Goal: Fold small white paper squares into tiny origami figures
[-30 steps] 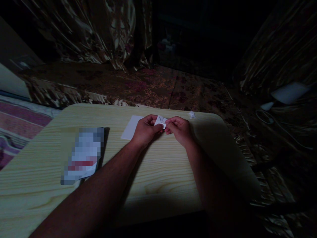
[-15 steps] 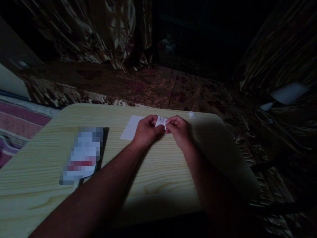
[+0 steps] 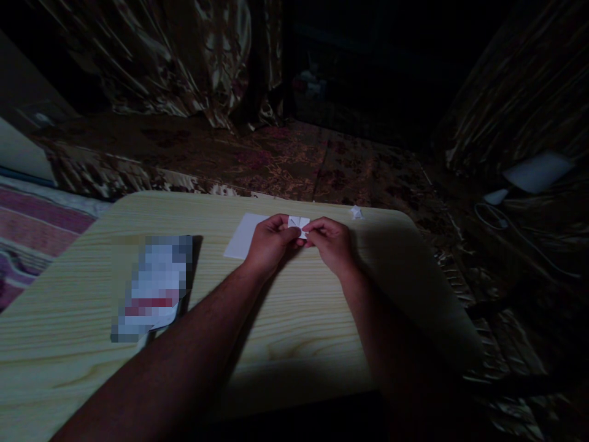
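Observation:
A small folded piece of white paper point(image 3: 299, 221) with crease lines is held between both hands above the wooden table point(image 3: 304, 331). My left hand point(image 3: 271, 239) pinches it from the left, the thumb lying across its lower part. On the other side, my right hand point(image 3: 330, 239) grips its right edge with thumb and fingertips. Behind the left hand lies a flat stack of white paper point(image 3: 243, 236), partly covered by that hand. A small folded white paper star point(image 3: 356, 212) sits near the far edge of the table, beyond the right hand.
On the left of the table lies a pixelated, phone-like item point(image 3: 154, 285) near my left forearm. Past the far edge is a dark patterned cloth point(image 3: 285, 156) below curtains point(image 3: 221, 61). At the right, a white device point(image 3: 538, 172) has a cable point(image 3: 529, 236).
The folded paper has turned slightly and shifted a little left between the fingers. The right fingertips have moved a little lower along its edge. Other things stay where they were.

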Tool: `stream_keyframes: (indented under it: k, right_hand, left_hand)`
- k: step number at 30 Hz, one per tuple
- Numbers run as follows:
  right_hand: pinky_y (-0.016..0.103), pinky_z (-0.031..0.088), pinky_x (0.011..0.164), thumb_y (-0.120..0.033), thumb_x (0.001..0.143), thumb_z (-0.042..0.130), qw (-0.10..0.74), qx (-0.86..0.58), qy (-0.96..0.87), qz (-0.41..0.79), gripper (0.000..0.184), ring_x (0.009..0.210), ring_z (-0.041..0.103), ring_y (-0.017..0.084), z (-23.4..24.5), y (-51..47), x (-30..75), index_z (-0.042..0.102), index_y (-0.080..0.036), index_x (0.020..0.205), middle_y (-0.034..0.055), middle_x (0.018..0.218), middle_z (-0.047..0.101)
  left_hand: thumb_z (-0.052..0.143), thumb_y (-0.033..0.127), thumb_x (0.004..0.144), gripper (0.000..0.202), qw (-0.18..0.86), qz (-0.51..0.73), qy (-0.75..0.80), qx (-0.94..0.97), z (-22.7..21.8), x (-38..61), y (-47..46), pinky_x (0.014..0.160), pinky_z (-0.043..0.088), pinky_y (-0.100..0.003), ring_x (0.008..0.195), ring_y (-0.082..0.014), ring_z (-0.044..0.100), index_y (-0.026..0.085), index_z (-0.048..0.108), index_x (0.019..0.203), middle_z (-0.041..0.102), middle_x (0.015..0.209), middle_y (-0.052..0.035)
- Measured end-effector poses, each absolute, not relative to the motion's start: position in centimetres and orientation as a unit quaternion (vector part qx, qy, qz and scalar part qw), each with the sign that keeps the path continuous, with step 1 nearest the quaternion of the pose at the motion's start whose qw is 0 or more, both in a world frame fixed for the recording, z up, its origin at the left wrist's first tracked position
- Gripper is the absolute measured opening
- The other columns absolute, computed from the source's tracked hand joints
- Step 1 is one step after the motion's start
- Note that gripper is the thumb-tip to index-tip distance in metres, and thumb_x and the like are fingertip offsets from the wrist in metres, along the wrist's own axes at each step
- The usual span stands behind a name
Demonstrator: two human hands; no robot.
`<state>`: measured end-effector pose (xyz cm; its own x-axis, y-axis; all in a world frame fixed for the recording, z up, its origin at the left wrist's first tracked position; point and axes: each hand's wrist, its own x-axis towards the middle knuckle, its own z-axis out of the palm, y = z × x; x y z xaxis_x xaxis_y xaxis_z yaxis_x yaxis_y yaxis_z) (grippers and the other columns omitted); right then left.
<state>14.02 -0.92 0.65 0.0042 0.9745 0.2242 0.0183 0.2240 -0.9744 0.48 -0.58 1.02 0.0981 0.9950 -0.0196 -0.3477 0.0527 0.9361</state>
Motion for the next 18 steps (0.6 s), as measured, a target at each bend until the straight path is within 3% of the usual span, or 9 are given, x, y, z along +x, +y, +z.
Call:
stream_keyframes:
  k: [8,18]
  right_hand:
    - [0.026,0.054,0.057,-0.027,0.073,0.060,0.537,-0.429,-0.550,0.475,0.012,0.060,0.062,0.012,1.13,-1.12,14.78,0.066,-0.019,0.079,-0.0011,0.064,0.064]
    - [0.025,0.054,0.055,-0.026,0.069,0.067,0.530,-0.418,-0.543,0.500,0.012,0.061,0.065,0.013,1.15,-0.98,14.57,0.061,-0.018,0.077,-0.0005,0.066,0.066]
  left_hand:
    - [0.077,0.027,0.063,0.028,0.647,0.534,0.359,0.409,1.19,0.26,-0.61,0.050,0.042,-0.020,0.053,-0.0097,0.057,0.013,0.061,0.081,0.065,0.065,-0.0027]
    - [0.076,0.020,0.060,0.026,0.630,0.542,0.367,0.418,1.19,0.20,-0.47,0.048,0.042,-0.021,0.051,-0.0103,0.057,0.013,0.060,0.080,0.063,0.062,-0.0013]
